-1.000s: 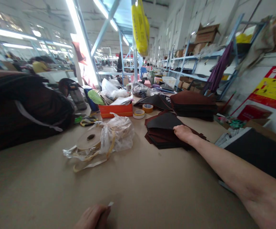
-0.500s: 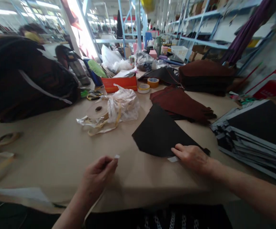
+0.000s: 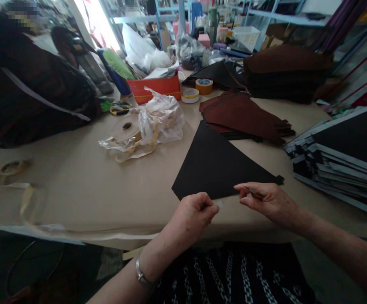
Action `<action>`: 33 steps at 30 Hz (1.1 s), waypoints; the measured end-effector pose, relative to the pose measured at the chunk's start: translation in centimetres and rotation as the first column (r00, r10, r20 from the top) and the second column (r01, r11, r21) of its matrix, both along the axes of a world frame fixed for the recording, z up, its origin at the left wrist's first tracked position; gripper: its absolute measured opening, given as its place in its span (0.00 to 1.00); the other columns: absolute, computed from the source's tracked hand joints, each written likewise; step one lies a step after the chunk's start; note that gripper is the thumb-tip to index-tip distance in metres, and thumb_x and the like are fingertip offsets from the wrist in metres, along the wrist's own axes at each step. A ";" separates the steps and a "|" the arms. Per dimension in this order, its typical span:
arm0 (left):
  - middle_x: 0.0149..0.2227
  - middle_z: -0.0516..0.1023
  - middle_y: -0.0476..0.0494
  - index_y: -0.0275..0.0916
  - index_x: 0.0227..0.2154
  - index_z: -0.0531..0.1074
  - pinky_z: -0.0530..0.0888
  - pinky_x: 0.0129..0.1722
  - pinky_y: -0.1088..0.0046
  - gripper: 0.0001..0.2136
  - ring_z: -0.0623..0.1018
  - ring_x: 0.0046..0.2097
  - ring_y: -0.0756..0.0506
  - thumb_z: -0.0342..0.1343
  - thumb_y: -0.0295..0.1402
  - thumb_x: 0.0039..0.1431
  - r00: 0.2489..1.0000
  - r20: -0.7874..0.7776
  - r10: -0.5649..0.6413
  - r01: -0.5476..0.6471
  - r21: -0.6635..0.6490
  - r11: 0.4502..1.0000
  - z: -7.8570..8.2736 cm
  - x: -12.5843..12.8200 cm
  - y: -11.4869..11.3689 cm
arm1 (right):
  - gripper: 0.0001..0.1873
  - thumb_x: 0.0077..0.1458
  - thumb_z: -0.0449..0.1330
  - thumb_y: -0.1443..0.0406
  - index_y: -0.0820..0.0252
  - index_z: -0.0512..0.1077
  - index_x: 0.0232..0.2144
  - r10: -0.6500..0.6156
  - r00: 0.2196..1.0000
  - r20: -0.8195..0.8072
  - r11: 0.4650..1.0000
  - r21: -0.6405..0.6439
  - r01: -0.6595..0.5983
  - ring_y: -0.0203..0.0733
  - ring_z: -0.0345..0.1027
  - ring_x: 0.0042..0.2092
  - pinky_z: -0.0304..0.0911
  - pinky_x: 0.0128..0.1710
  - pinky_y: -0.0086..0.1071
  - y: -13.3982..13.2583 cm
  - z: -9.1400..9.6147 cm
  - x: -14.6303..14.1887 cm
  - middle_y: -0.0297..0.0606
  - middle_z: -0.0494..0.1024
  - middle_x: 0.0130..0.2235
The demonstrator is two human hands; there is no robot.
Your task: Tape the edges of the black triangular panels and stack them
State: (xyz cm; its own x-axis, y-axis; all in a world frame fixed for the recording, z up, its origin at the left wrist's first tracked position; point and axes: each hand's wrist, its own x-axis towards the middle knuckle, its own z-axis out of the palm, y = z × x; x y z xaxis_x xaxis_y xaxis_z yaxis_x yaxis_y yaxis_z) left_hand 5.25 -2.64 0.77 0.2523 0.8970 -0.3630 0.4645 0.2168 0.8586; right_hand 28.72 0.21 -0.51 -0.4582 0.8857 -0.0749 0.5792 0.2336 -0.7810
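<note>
My left hand (image 3: 191, 213) is closed in a pinch at the table's front edge, with the whitish end of a strip of tape (image 3: 220, 204) poking out past the fingertips. Close by on its right, my right hand (image 3: 267, 202) hovers with thumb and forefinger apart and nothing visible between them. Just beyond both hands lies a flat black panel (image 3: 221, 164), pointed at the far end. A tape roll (image 3: 12, 168) rests at the far left, its loose pale strip trailing to the front edge and on toward my left hand.
Brown panels (image 3: 243, 114) lie behind the black one. Black-and-grey sheets (image 3: 344, 169) are stacked at right. A larger roll (image 3: 124, 128) sits beside a clear plastic bag (image 3: 162, 122). Behind are an orange box (image 3: 154, 89), scissors (image 3: 120, 109) and a dark bundle (image 3: 37, 84).
My left hand has moved right with the tape end, close to my right hand. My right hand has lifted off the black panel and its fingers have parted. The view has tilted down.
</note>
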 end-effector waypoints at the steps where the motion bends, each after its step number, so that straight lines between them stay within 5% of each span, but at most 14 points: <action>1: 0.17 0.63 0.55 0.38 0.21 0.65 0.57 0.20 0.79 0.10 0.60 0.20 0.54 0.53 0.37 0.53 1.000 0.001 -0.005 0.005 0.001 1.000 -0.2 0.2 0.0 | 0.18 0.54 0.57 0.58 0.61 0.73 0.44 -0.055 0.993 -0.101 0.989 -0.140 0.040 0.37 0.69 0.35 0.64 0.34 0.30 -0.3 0.5 -0.7 0.39 0.77 0.35; 4: 0.17 0.63 0.55 0.37 0.21 0.65 0.56 0.20 0.79 0.11 0.59 0.20 0.55 0.53 0.37 0.53 1.000 -0.001 -0.018 0.018 0.010 1.000 -0.6 0.7 -0.1 | 0.16 0.49 0.61 0.58 0.62 0.73 0.38 -0.134 0.962 -0.238 0.911 -0.412 0.025 0.32 0.62 0.27 0.58 0.27 0.27 -0.5 1.1 -2.6 0.33 0.72 0.27; 7: 0.18 0.63 0.55 0.37 0.20 0.64 0.56 0.21 0.78 0.11 0.59 0.21 0.54 0.53 0.37 0.54 1.000 -0.012 -0.024 0.024 0.026 0.999 -0.9 1.0 -0.2 | 0.09 0.48 0.61 0.61 0.62 0.70 0.29 -0.139 0.951 -0.276 0.870 -0.492 -0.015 0.29 0.56 0.25 0.54 0.25 0.26 -0.3 0.8 -3.8 0.30 0.66 0.24; 10: 0.19 0.65 0.53 0.37 0.21 0.67 0.58 0.22 0.77 0.09 0.61 0.23 0.53 0.54 0.35 0.52 0.999 -0.022 -0.040 0.040 0.035 0.999 -0.8 1.1 0.1 | 0.08 0.49 0.59 0.63 0.61 0.66 0.24 -0.117 0.950 -0.291 0.866 -0.498 -0.045 0.28 0.51 0.24 0.50 0.25 0.26 -0.1 0.4 -4.2 0.27 0.62 0.22; 15: 0.30 0.75 0.48 0.38 0.41 0.72 0.64 0.28 0.76 0.12 0.70 0.30 0.50 0.54 0.35 0.54 0.973 -0.061 -0.221 0.223 0.033 0.974 1.7 0.3 1.6 | 0.09 0.51 0.59 0.62 0.61 0.65 0.25 -0.096 0.941 -0.324 0.872 -0.483 -0.078 0.27 0.48 0.22 0.48 0.23 0.26 0.2 1.4 -3.6 0.26 0.59 0.22; 23: 0.26 0.72 0.51 0.37 0.33 0.74 0.63 0.28 0.76 0.08 0.67 0.28 0.51 0.52 0.34 0.56 0.862 -0.182 -0.473 0.487 0.040 0.872 5.4 1.0 4.1 | 0.09 0.52 0.58 0.62 0.61 0.66 0.24 -0.059 0.944 -0.323 0.916 -0.395 -0.077 0.28 0.51 0.24 0.49 0.24 0.25 0.4 2.3 -2.9 0.28 0.61 0.23; 33: 0.30 0.73 0.50 0.40 0.40 0.74 0.67 0.29 0.75 0.13 0.69 0.32 0.49 0.49 0.41 0.59 0.834 -0.173 -0.524 0.517 -0.088 0.851 6.4 -0.2 4.4 | 0.09 0.52 0.58 0.61 0.61 0.65 0.25 -0.119 0.945 -0.306 0.903 -0.429 -0.025 0.26 0.46 0.20 0.44 0.19 0.26 0.9 3.3 -1.2 0.26 0.57 0.21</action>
State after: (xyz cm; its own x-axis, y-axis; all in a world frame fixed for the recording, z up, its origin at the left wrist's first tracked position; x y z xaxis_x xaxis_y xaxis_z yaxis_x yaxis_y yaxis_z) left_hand 5.03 1.79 7.14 0.6041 0.6374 -0.4784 0.6653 -0.0730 0.7430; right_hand 27.54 1.06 2.77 -0.4793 0.8236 -0.3032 0.2854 -0.1804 -0.9413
